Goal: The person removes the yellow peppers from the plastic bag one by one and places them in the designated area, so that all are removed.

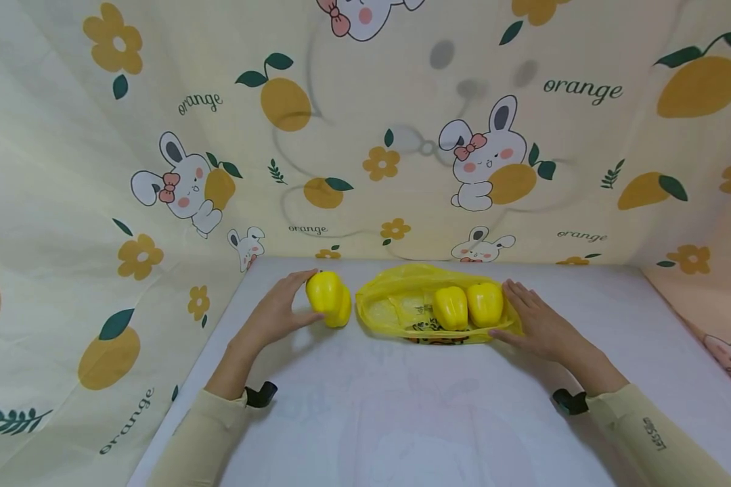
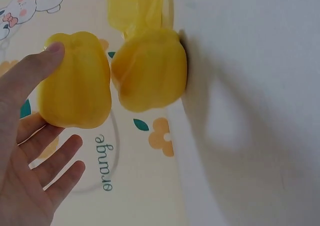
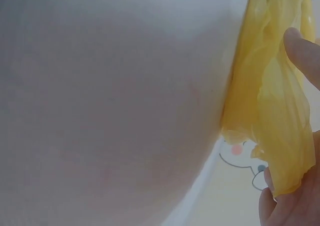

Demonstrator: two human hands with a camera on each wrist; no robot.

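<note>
In the head view my left hand [image 1: 280,312] holds a yellow bell pepper [image 1: 325,292] at the table's back left, thumb on one side and fingers on the other. A second yellow bell pepper [image 2: 150,70] stands on the table right beside it in the left wrist view. A thin yellow plastic bag [image 1: 396,314] lies with its mouth spread, two yellow bell peppers [image 1: 486,304] inside at its right end. Against that end rests my right hand [image 1: 542,328], fingers fairly straight and thumb at the bag's front edge. In the right wrist view the bag partly hides its fingers.
The white table [image 1: 390,412] reaches back to a printed cloth backdrop [image 1: 353,149] with rabbits and oranges. The cloth also rises along the left and right sides. A dark wrist strap [image 1: 262,394] shows at the left sleeve, another strap [image 1: 569,402] at the right.
</note>
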